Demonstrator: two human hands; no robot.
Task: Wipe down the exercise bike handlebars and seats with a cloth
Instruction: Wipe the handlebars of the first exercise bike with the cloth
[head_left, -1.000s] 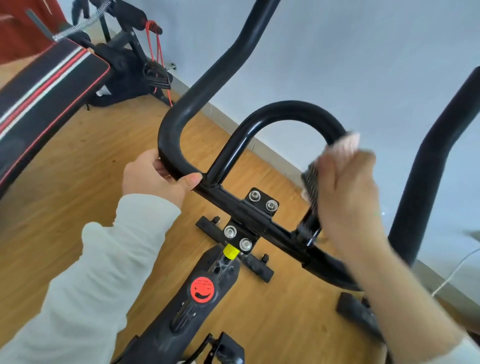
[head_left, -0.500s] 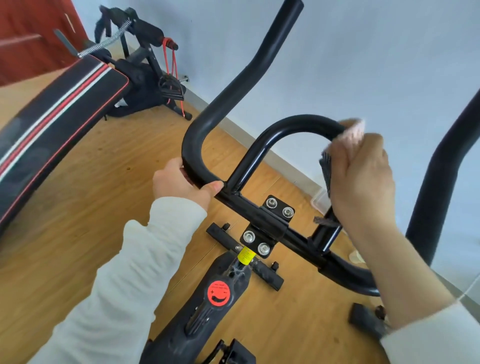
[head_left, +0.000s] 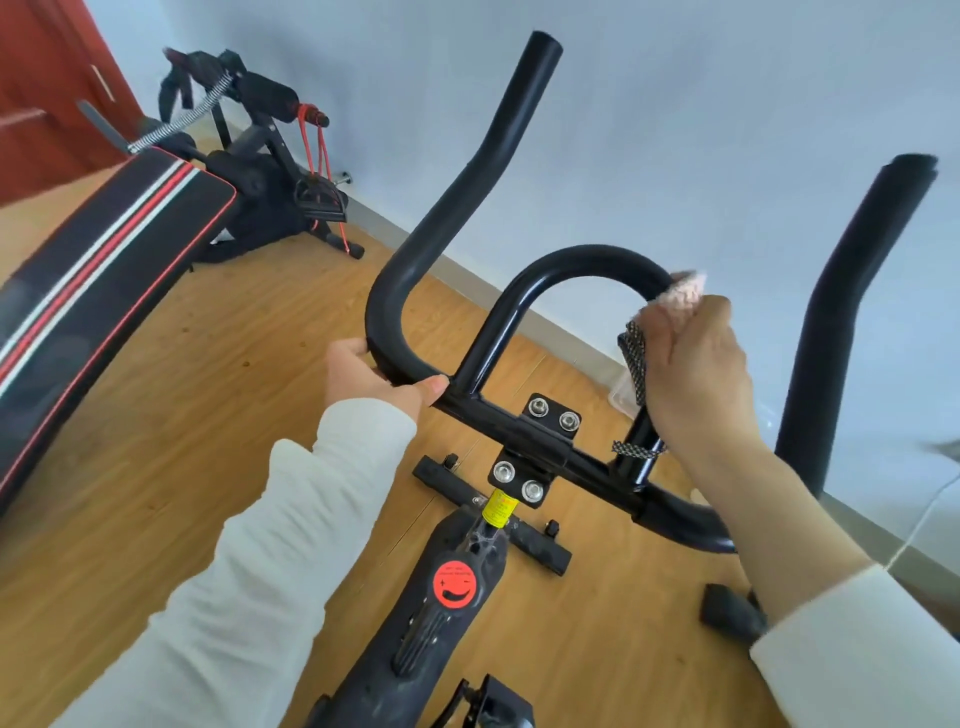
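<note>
The black exercise bike handlebars fill the middle of the head view, with a curved inner loop above a bolted clamp. My left hand grips the bend of the left bar. My right hand holds a cloth, pink fluffy on one side and dark patterned on the other, wrapped round the right leg of the inner loop. The right outer bar rises behind my right forearm. No seat shows in this view.
The bike frame with a red round sticker runs down to a black floor stabiliser on wood flooring. A striped padded bench with springs and red bands lies at the left. A pale wall stands close behind. A white cable hangs at the right.
The view has tilted and pulled back, showing more of the bars. My right hand with the cloth has slid slightly up the right leg of the loop. My left hand keeps its grip.
</note>
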